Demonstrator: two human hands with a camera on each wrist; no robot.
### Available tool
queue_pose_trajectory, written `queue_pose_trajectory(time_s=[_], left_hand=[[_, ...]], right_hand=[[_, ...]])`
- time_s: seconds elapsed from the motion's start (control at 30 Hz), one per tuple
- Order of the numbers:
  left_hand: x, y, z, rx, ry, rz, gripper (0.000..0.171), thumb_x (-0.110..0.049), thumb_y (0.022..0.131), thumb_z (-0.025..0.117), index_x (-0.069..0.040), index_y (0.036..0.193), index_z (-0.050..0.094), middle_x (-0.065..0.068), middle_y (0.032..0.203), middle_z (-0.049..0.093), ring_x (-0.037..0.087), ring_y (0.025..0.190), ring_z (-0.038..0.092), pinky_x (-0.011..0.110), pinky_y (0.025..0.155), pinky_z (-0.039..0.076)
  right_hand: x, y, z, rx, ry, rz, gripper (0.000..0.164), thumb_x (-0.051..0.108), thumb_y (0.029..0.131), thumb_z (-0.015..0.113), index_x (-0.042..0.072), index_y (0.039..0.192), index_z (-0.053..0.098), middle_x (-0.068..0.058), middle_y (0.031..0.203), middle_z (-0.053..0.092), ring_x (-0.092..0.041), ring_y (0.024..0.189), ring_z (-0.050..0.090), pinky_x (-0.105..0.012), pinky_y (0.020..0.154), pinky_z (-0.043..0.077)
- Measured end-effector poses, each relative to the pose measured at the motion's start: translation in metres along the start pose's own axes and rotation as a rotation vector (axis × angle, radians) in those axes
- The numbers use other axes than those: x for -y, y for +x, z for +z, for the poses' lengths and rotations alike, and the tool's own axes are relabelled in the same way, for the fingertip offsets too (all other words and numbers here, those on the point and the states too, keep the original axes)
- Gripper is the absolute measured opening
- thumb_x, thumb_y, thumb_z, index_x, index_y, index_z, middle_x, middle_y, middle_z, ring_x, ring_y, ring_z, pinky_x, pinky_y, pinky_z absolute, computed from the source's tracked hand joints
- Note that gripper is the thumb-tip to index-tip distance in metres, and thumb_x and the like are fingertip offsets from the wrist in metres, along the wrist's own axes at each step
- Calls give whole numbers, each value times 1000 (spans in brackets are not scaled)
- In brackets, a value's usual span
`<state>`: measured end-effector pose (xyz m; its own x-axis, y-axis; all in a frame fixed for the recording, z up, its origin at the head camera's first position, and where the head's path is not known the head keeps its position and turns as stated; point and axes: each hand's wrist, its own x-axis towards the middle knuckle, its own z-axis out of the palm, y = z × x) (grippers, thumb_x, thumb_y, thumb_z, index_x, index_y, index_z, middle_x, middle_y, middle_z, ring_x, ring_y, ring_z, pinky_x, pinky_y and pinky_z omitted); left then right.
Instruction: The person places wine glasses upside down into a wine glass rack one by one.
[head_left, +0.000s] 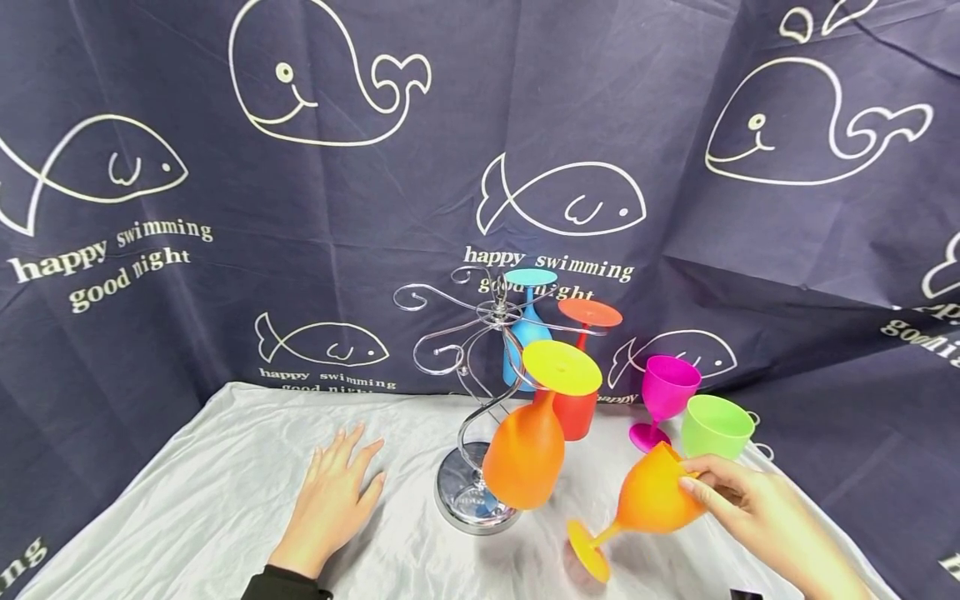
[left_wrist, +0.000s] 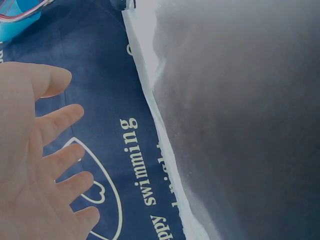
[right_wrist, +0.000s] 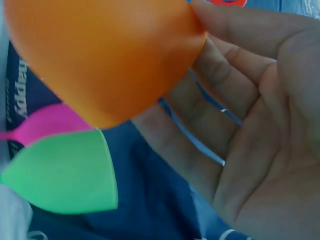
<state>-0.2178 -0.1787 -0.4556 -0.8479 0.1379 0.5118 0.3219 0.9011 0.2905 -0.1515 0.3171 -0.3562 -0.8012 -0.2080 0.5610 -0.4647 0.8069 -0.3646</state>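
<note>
My right hand (head_left: 757,508) pinches a yellow-orange plastic goblet (head_left: 655,500) at its rim, thumb on one side and fingers on the other. The goblet is tilted, its foot pointing down to the left, close over the cloth. In the right wrist view the goblet's bowl (right_wrist: 105,55) fills the upper left. To the left of a chrome stemware rack (head_left: 480,487), my left hand (head_left: 330,492) is spread with nothing in it. Upside down on the rack's curled arms hang a blue goblet (head_left: 528,333), a red goblet (head_left: 576,417) and an orange one (head_left: 525,458) with a yellow foot.
A magenta goblet (head_left: 669,387) and a green goblet (head_left: 716,425) stand upright at the table's right side, behind my right hand. A silvery white cloth (head_left: 225,483) covers the table. Behind it hangs a dark blue curtain (head_left: 420,208) printed with whales and fish.
</note>
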Motion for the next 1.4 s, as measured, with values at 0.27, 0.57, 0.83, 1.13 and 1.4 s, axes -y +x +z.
queue_pose_trajectory(time_s=[0.27, 0.57, 0.83, 1.13, 1.4], left_hand=[[1, 0, 0, 2, -3, 4, 40, -26, 96, 66, -13, 134, 64, 20, 155, 48, 50, 143, 40, 74, 114, 27], [0, 0, 1, 28, -10, -7, 41, -27, 97, 65, -12, 135, 63, 19, 156, 46, 50, 145, 39, 74, 115, 25], [-2, 0, -1, 18, -20, -1, 40, -25, 97, 66, -13, 135, 64, 20, 155, 47, 50, 144, 40, 75, 115, 26], [0, -1, 2, 31, -21, -6, 41, -26, 96, 66, -13, 135, 64, 20, 156, 46, 50, 144, 39, 75, 115, 25], [-1, 0, 1, 29, -26, -3, 41, -26, 97, 66, -13, 135, 64, 20, 156, 47, 50, 144, 39, 74, 116, 25]], right_hand=[[-6, 5, 13, 148, 326, 6, 20, -2, 92, 69, 8, 109, 71, 10, 86, 75, -5, 75, 71, -12, 72, 56], [-9, 16, 46, 373, 749, -41, 20, -9, 100, 51, -5, 115, 63, 8, 100, 76, -10, 89, 75, -24, 82, 62], [-17, 19, 66, 457, 882, 26, 19, -4, 104, 46, -5, 116, 62, 8, 105, 75, -11, 94, 76, -28, 87, 62], [-10, 20, 96, 589, 1153, 155, 27, 1, 107, 40, 6, 122, 62, 5, 112, 72, -11, 99, 73, -30, 92, 61], [5, 17, 122, 630, 1357, 158, 32, 1, 108, 36, 10, 124, 62, 3, 115, 72, -12, 101, 73, -33, 93, 61]])
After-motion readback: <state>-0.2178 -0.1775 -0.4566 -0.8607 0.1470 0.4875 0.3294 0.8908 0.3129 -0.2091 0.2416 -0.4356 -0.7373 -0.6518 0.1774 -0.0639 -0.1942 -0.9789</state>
